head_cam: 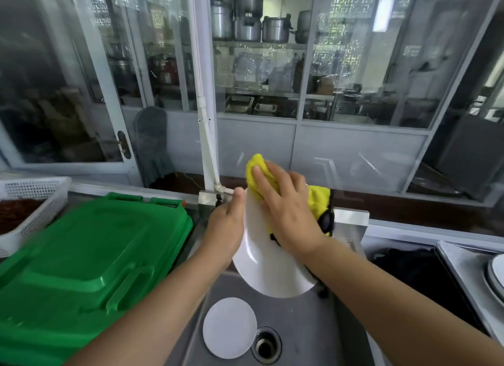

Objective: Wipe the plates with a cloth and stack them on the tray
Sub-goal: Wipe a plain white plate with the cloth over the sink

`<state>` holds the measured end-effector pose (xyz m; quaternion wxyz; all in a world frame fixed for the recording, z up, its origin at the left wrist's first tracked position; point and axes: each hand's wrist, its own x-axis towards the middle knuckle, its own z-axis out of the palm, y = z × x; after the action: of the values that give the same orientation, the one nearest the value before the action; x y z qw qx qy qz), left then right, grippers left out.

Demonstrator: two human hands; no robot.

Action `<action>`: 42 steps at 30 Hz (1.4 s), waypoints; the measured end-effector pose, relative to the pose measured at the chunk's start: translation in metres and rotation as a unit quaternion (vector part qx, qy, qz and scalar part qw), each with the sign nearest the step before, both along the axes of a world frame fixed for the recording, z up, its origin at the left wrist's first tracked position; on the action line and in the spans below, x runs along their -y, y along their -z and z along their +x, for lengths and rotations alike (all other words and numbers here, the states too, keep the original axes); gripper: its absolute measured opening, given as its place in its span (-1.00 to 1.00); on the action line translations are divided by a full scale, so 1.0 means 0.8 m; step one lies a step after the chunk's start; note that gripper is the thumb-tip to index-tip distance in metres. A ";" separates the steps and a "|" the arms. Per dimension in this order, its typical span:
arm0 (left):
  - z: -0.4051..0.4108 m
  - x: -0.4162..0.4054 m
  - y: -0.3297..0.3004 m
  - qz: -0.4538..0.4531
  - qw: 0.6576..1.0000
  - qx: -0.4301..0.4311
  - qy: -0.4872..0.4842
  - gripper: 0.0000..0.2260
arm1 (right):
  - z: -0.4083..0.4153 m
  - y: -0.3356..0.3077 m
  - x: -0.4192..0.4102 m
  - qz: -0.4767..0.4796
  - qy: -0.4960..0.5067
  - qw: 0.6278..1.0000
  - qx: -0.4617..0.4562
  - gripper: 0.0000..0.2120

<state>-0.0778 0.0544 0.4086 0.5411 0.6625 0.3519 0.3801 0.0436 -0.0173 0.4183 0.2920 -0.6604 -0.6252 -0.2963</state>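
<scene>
A white plate (268, 270) is held tilted above the steel sink (305, 324). My left hand (227, 226) grips its left rim. My right hand (283, 207) presses a yellow cloth (259, 172) flat against the plate's upper face. A second white plate (229, 327) lies in the sink bottom beside the drain (266, 345). At the far right, wiped plates (495, 278) rest stacked on a metal tray (458, 259).
A green plastic lid (81, 262) covers a bin left of the sink. A white perforated basket (35, 202) stands at the far left. A tap pipe (210, 158) rises behind the sink. A dark basin (414, 270) lies right of the sink. Glass partitions stand behind.
</scene>
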 end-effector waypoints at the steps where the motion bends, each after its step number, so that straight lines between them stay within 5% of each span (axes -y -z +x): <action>1: -0.001 0.004 -0.001 0.023 1.000 -0.004 0.012 -0.60 | -0.012 -0.004 -0.004 0.005 -0.009 1.000 0.004 -0.55; 5: -0.012 0.012 -0.012 0.064 0.997 0.032 0.032 -0.46 | -0.015 -0.024 -0.001 0.035 0.023 0.999 0.030 -0.59; 7: -0.019 0.011 -0.016 0.071 0.996 0.058 0.023 -0.58 | -0.003 -0.033 0.005 0.058 0.067 0.996 -0.008 -0.58; 11: -0.028 0.013 -0.020 0.077 0.991 0.110 0.000 -0.69 | 0.013 -0.024 0.020 0.101 0.097 0.971 -0.193 -0.55; 14: -0.028 0.021 -0.019 0.070 0.985 0.159 -0.012 -0.76 | 0.013 -0.002 0.026 0.153 0.117 0.907 -0.373 -0.54; 17: -0.026 0.022 -0.006 0.037 0.990 0.134 0.016 -0.76 | 0.019 0.005 0.036 0.182 0.093 0.880 -0.430 -0.55; 21: -0.032 -0.006 -0.020 -0.019 0.989 0.017 0.143 -0.83 | 0.033 -0.003 0.062 0.130 0.098 0.931 -0.327 -0.57; 25: -0.020 -0.020 -0.063 0.092 0.969 -0.077 0.216 -0.78 | 0.021 -0.013 0.073 0.065 0.101 0.982 -0.149 -0.60; 30: -0.005 0.006 -0.067 0.253 0.942 -0.124 0.181 -0.68 | 0.012 -0.037 0.075 0.066 0.068 0.996 0.007 -0.63; 34: 0.002 0.023 -0.060 0.230 0.960 -0.084 0.137 -0.62 | 0.014 -0.052 0.064 0.066 0.067 0.990 0.103 -0.66; 38: -0.007 0.034 -0.058 0.165 0.983 0.020 0.079 -0.58 | 0.033 -0.037 0.076 0.107 0.135 0.977 -0.129 -0.57; 42: -0.003 0.054 -0.042 0.145 0.982 0.118 0.015 -0.52 | 0.030 -0.004 0.070 0.201 0.162 0.889 -0.378 -0.57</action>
<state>-0.0805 0.0114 0.4426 0.4826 0.6897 0.2172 0.4942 0.0679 -0.0733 0.4215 0.5805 -0.7421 -0.2786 -0.1862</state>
